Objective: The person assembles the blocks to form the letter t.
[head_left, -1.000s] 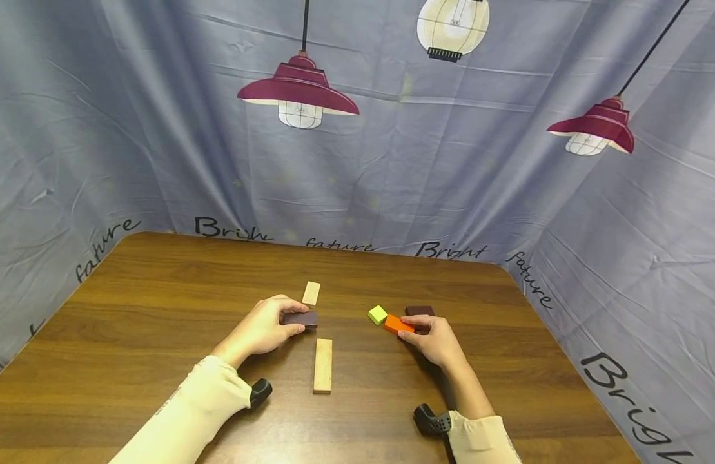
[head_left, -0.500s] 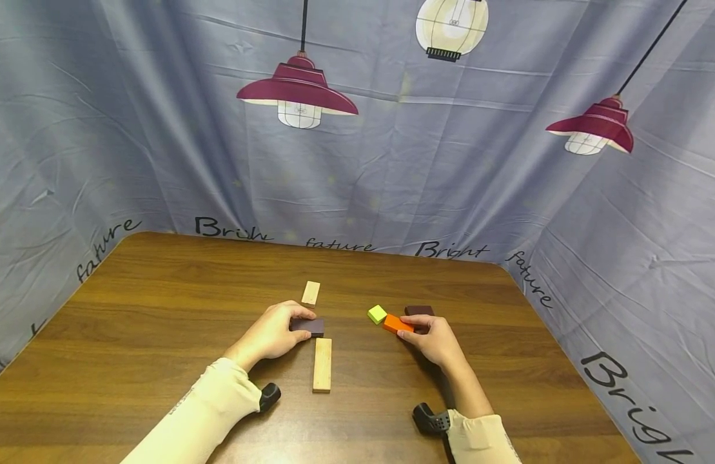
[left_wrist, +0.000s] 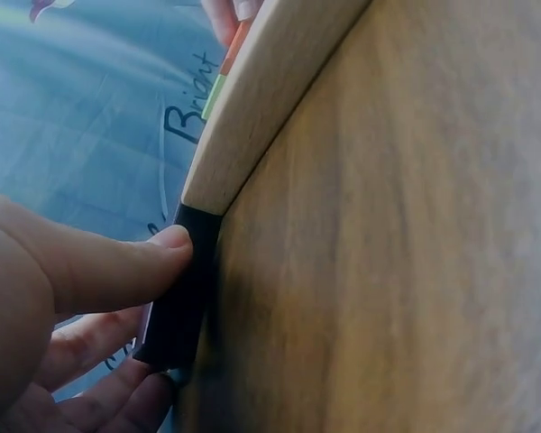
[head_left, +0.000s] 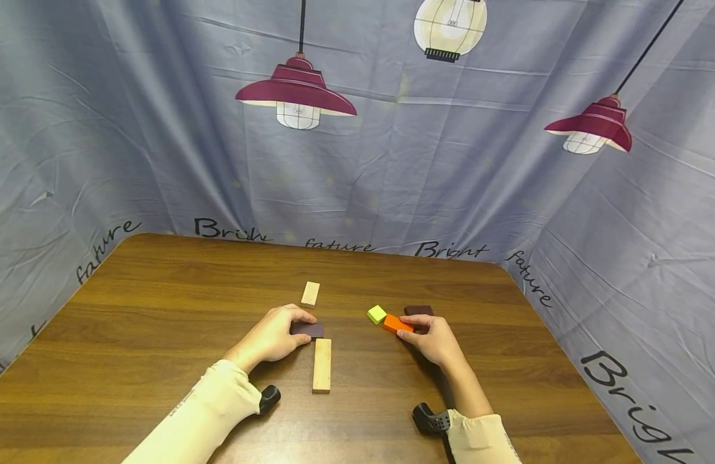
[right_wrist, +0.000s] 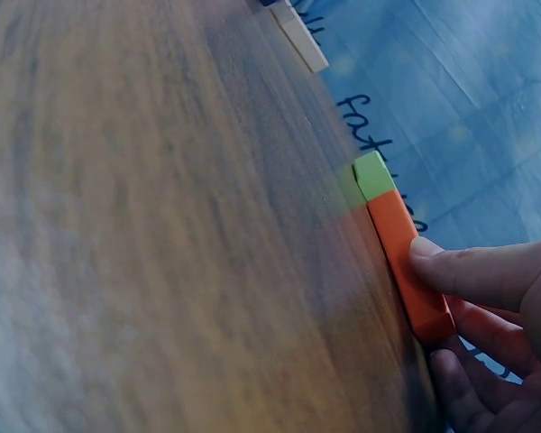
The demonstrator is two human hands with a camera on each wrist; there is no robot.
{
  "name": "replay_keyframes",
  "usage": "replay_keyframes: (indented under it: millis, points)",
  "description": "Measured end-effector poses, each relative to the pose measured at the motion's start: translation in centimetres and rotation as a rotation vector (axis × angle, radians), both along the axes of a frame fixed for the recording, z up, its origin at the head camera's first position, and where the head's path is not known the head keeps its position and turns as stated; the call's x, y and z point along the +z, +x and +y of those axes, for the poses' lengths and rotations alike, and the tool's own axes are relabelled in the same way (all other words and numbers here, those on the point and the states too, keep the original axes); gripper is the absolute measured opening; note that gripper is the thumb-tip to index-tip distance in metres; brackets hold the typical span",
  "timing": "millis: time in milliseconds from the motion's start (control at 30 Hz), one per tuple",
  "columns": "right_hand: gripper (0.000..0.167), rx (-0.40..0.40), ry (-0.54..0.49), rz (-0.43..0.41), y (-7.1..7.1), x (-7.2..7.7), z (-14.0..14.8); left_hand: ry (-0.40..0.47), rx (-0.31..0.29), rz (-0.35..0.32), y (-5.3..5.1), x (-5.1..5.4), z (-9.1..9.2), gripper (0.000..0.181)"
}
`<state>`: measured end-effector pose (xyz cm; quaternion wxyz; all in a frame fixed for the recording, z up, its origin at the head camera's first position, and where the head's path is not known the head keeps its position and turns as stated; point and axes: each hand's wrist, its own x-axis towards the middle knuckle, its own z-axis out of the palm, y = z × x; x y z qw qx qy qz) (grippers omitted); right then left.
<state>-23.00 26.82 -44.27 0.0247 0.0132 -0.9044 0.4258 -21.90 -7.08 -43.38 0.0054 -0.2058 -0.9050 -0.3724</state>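
Left hand (head_left: 273, 335): curled, pinching the dark purple block (head_left: 315, 330) at its 3 o'clock.
Right hand (head_left: 432, 338): curled, pinching the orange block (head_left: 394, 323) at its 10 o'clock.
Long pale block (head_left: 322, 366): seems to touch the purple one at 5 o'clock; overpushing could skew it.
Lime block (head_left: 377, 314): touches the orange one at 10 o'clock; a nudge could part them.
Short pale block (head_left: 311, 294): left hand's 1 o'clock.
Dark brown block (head_left: 419, 310): right hand's 11.

The brown table (head_left: 160, 296) bears six blocks (head_left: 322, 365): pale, dark, orange and green.
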Motion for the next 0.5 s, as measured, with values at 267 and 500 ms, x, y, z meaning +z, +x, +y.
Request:
replay_keyframes:
  millis: [267,500]
  points:
    - [0.028,-0.005,-0.006,-0.012,0.12,0.05,0.01,-0.022,-0.012,-0.002,0.29,0.20,0.04,0.026]
    - [0.028,-0.004,-0.005,-0.008,0.02,0.10,-0.01,-0.007,-0.044,0.010,0.44,0.13,0.28,0.030]
